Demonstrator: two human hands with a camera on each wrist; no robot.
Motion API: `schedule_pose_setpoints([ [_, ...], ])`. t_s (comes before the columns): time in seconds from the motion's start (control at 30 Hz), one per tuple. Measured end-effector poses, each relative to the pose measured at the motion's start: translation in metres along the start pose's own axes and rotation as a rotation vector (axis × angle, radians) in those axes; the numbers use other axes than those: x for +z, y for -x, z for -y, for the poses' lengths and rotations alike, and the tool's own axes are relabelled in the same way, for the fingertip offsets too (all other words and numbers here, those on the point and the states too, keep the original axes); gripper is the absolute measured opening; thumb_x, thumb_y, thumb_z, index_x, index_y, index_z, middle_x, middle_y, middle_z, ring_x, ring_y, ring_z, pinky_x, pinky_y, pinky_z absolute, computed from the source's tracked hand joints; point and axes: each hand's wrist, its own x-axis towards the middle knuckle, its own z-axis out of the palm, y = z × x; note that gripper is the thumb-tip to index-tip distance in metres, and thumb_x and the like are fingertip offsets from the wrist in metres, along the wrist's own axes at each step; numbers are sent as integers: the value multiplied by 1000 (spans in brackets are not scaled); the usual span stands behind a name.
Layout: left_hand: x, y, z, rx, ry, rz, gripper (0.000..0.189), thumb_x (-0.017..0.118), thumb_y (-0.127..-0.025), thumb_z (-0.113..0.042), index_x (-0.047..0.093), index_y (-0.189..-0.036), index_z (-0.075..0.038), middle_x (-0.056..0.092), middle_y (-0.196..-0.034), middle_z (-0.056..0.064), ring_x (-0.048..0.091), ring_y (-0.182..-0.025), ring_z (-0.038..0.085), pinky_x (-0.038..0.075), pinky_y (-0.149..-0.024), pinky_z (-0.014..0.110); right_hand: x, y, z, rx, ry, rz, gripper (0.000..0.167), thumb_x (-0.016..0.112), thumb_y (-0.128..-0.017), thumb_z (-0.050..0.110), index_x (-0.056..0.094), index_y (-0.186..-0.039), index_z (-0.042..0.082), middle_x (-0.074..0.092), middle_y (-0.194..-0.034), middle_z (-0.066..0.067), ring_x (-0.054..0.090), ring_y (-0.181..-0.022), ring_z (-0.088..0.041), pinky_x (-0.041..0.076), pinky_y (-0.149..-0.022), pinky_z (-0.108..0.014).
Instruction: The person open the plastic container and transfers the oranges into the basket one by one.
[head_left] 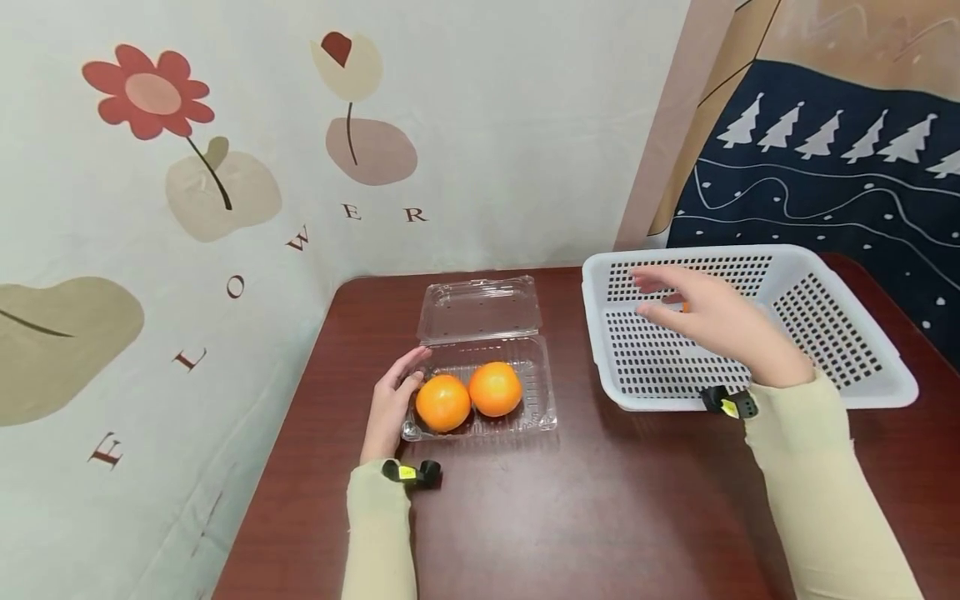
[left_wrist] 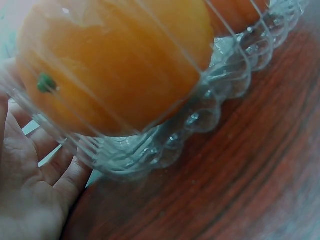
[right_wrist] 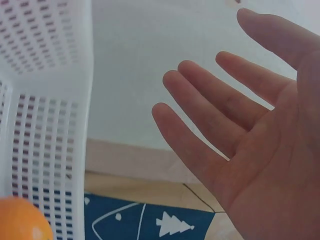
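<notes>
My left hand [head_left: 392,408] rests against the left side of a clear plastic clamshell box [head_left: 542,392], its fingers lying along the ribbed wall in the left wrist view. Two oranges sit side by side in the box's base: a left orange [head_left: 443,403], nearest that hand, and a right orange [head_left: 496,389]. The lid [head_left: 480,308] is folded back flat behind. Over the white basket [head_left: 750,404] hovers my right hand [head_left: 712,321], fingers spread and holding nothing. Another orange [right_wrist: 22,220] is inside the basket, mostly hidden by this hand in the head view.
Both the box and the basket stand on a dark red-brown wooden table [head_left: 600,500]. A pale cloth [head_left: 510,167] with printed flowers hangs along the back and left. At the right back is a dark blue cloth [head_left: 795,192] with white trees.
</notes>
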Motion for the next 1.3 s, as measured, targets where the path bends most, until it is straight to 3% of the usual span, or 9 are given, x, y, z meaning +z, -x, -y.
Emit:
schedule_pose_setpoints([
  [0.23, 1, 0, 0, 4, -12, -14, 36, 46, -93, -14, 48, -129, -12, 51, -127, 5, 43, -117, 23, 41, -87, 22, 14, 2, 8, -32, -47, -35, 50, 59, -83, 41, 48, -127, 21, 54, -120, -1, 54, -102, -19, 44, -84, -40],
  [0.57, 5, 1, 1, -22, -37, -21, 37, 47, -93, -22, 48, -130, -17, 51, -126, 1, 44, -115, 23, 37, -92, 39, 27, 7, 17, -55, -126, -84, 51, 62, -82, 37, 47, -129, 24, 54, -120, 3, 55, -100, -16, 45, -84, -39],
  [0.8, 1, 1, 2, -40, -9, -49, 48, 47, -93, -24, 31, -138, -27, 46, -132, 3, 45, -111, 25, 39, -91, 37, 37, 7, 24, -96, -201, -128, 51, 59, -82, 41, 47, -129, 24, 52, -122, 8, 56, -100, -11, 46, -84, -36],
  [0.93, -2, 2, 7, -57, 11, -63, 49, 47, -93, -23, 31, -139, -24, 46, -132, 1, 46, -112, 23, 37, -94, 38, 44, 3, 21, -124, -246, -178, 47, 59, -84, 37, 47, -128, 27, 55, -118, 8, 56, -100, -11, 45, -85, -34],
  [1.13, -5, -3, 17, -69, 7, -74, 50, 47, -93, -26, 29, -140, -23, 46, -131, -7, 48, -110, 20, 38, -94, 34, 52, 1, 18, -98, -262, -227, 42, 58, -85, 38, 49, -125, 32, 58, -113, 8, 55, -101, -9, 45, -84, -29],
  [1.3, -2, -8, 22, -62, 8, -70, 50, 47, -93, -27, 30, -140, -24, 47, -130, -8, 49, -109, 19, 40, -92, 30, 55, 2, 19, -73, -278, -237, 44, 57, -85, 38, 48, -127, 27, 57, -115, 6, 54, -102, -10, 45, -85, -32],
])
